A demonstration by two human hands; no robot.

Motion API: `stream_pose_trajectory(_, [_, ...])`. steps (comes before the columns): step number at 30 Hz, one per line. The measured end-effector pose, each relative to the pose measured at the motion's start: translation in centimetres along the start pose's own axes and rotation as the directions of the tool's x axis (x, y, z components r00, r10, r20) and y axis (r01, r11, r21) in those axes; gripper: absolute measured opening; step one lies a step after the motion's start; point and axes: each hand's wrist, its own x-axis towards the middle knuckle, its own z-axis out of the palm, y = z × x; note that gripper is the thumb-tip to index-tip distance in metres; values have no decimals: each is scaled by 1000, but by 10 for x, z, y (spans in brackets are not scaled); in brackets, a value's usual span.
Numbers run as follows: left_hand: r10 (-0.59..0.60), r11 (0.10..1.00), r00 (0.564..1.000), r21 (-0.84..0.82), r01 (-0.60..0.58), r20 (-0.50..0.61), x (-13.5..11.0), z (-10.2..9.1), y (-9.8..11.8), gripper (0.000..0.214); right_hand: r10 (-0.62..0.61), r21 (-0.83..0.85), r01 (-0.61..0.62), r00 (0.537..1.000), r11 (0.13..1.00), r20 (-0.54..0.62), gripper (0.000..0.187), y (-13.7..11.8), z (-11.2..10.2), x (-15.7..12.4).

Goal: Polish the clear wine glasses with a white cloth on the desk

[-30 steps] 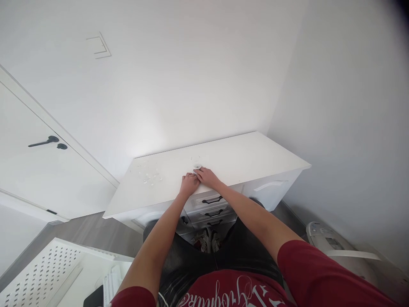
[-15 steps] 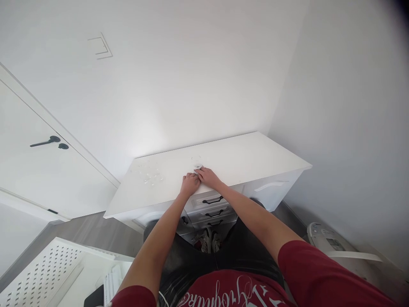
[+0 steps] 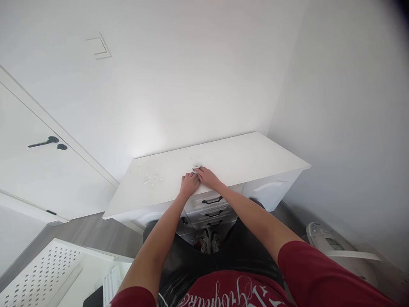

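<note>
Both my hands meet near the front edge of a white dresser top (image 3: pixel 243 155). My left hand (image 3: pixel 189 184) is curled, its fingertips pinched against those of my right hand (image 3: pixel 207 176), which is also closed. Between the fingertips is something small and pale that I cannot make out. Just beyond them stands a small clear round glass-like object (image 3: pixel 196 161). Several tiny clear pieces (image 3: pixel 150 176) lie scattered on the top to the left of my hands.
Drawers with black handles (image 3: pixel 212 200) sit under the top. A white door with a black lever (image 3: pixel 44 142) is at left. A white perforated surface (image 3: pixel 44 273) lies at lower left and a pale appliance (image 3: pixel 332 246) on the floor at right.
</note>
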Motion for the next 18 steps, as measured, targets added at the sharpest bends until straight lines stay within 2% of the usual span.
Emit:
stream_pose_trajectory(4, [10, 1000, 1000, -14, -10, 7, -1, -4, 3, 22, 13, 24, -13, 1000, 1000, 19, 38, 4, 2, 1])
stream_pose_trajectory(9, [-8, 1000, 999, -24, 9, 34, -2, -9, 6, 21, 46, -23, -46, 999, 999, 24, 37, 1, -2, 1])
stream_pose_trajectory(14, [-1, 1000, 1000, -28, 2, 24, -1, -8, 5, 22, 32, -18, -31, 999, 999, 8, 39, -3, -7, 0])
stream_pose_trajectory(18, [-21, 1000, 1000, -1, 21, -2, -1, -6, 4, 24, 1, 13, -1, 1000, 1000, 4, 40, -1, -3, 0])
